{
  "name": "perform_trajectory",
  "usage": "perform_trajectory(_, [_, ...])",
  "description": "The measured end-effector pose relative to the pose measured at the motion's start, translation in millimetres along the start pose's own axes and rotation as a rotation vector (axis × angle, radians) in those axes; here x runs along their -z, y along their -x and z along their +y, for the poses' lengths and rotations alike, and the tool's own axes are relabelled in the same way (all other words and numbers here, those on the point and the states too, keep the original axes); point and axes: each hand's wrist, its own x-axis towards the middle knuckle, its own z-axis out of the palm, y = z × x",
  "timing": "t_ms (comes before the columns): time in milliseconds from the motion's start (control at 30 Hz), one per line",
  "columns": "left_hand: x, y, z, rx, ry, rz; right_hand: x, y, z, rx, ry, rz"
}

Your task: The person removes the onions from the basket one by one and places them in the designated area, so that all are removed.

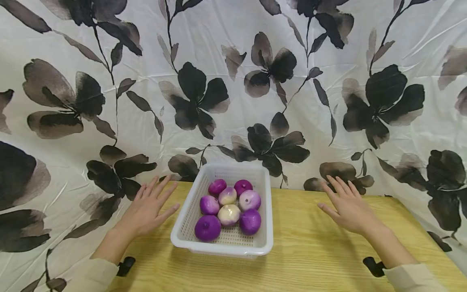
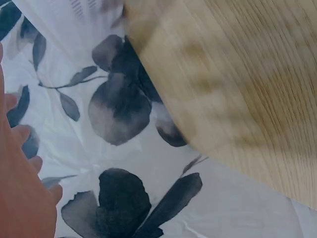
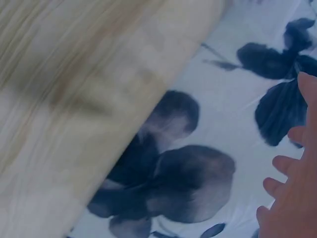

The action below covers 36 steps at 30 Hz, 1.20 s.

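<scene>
A white perforated plastic basket stands on the wooden table, holding several purple onions, two of them paler, like the cream-and-purple onion in the middle. To the left of the basket is my left hand, fingers extended and holding nothing, apart from the rim. My right hand is held farther off on the right side, fingers straight and spread, also with nothing in it. Each wrist view catches part of its own hand at the edge, the left hand and the right hand.
The light wooden table carries the basket, its back edge meeting a white cloth with dark flower prints. That cloth hangs behind and along both sides. A dark strap piece sits at the left wrist, another dark piece at the right.
</scene>
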Motion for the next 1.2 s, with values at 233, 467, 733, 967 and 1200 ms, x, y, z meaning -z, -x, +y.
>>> perform_trajectory(233, [1.7,1.3,8.6,-0.036,0.026,0.027,1,-9,-21,0.059,-0.02,0.017])
perform_trajectory(467, [-0.7,1.9,13.3,-0.051,0.03,0.013,-4,-18,-47,0.122,-0.065,0.023])
perform_trajectory(733, [-4.9,3.4,22.6,-0.052,0.09,-0.01,-8,-27,-74,0.177,-0.236,0.004])
perform_trajectory(967, [-8.2,7.3,34.2,-0.031,0.161,-0.068,-10,-38,-99,0.224,-0.348,-0.009])
perform_trajectory(1200, [-14.1,11.4,43.9,-0.02,0.222,-0.074,-18,-45,-115,0.243,-0.387,-0.068])
